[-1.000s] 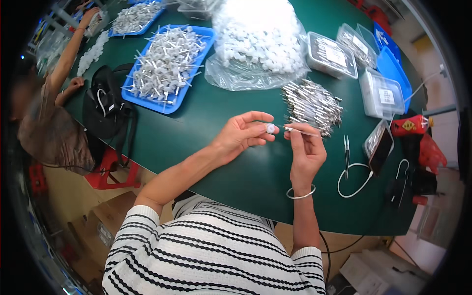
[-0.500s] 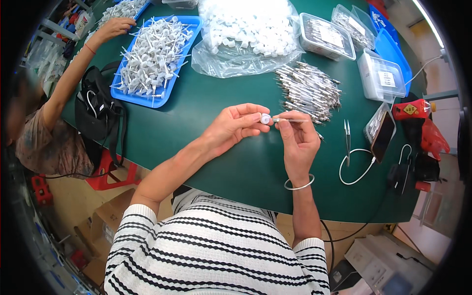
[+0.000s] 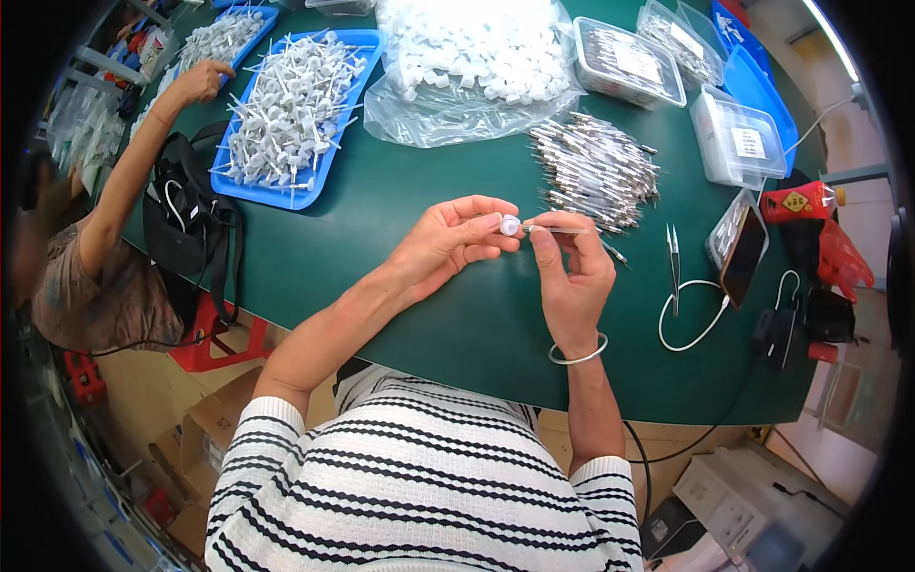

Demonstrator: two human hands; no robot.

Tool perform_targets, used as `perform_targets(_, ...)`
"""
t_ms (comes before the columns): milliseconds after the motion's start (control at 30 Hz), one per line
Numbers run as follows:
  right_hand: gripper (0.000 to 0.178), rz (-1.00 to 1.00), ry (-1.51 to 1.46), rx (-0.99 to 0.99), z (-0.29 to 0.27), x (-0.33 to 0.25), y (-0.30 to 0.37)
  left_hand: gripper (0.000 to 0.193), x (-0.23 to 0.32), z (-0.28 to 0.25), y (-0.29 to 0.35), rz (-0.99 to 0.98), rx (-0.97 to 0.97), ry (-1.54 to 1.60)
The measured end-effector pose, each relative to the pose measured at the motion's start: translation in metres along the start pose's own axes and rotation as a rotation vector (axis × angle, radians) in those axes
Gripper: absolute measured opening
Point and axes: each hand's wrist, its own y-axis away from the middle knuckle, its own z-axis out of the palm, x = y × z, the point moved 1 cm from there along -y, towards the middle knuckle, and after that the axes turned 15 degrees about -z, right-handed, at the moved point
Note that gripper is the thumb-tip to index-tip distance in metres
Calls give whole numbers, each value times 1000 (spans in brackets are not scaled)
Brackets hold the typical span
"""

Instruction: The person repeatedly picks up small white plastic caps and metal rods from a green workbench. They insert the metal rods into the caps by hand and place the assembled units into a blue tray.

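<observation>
White plastic is seen at the fingertips of the left grip point(image 3: 446, 240), where a small round cap point(image 3: 510, 226) is pinched. By the right grip point(image 3: 577, 272) a thin rod point(image 3: 570, 231) is held, its tip directed at the cap (whether the two touch cannot quite be told). Just beyond, metal-tipped rods point(image 3: 596, 172) are heaped on the green worktop point(image 3: 429, 338), with tweezers point(image 3: 676, 286) laid to their right. Farther off, white caps point(image 3: 477, 52) are held in a clear bag point(image 3: 438, 126), and stemmed white pieces point(image 3: 295, 110) are piled in a blue tray point(image 3: 257, 194).

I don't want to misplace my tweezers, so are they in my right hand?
No, the tweezers lie on the green table to the right of the right hand, which holds a thin rod.
</observation>
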Motion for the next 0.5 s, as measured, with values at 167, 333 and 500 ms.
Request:
perform_targets(167, 10, -42, 36, -22, 0, -1, -1, 26, 0, 1, 0, -8, 11, 1)
perform_targets(333, 10, -67, 70, -38, -1, -2, -1, 26, 0, 1, 0, -14, -3, 9)
perform_targets(500, 10, -90, 100, -54, -2, 0, -1, 25, 0, 2, 0, -15, -2, 20)
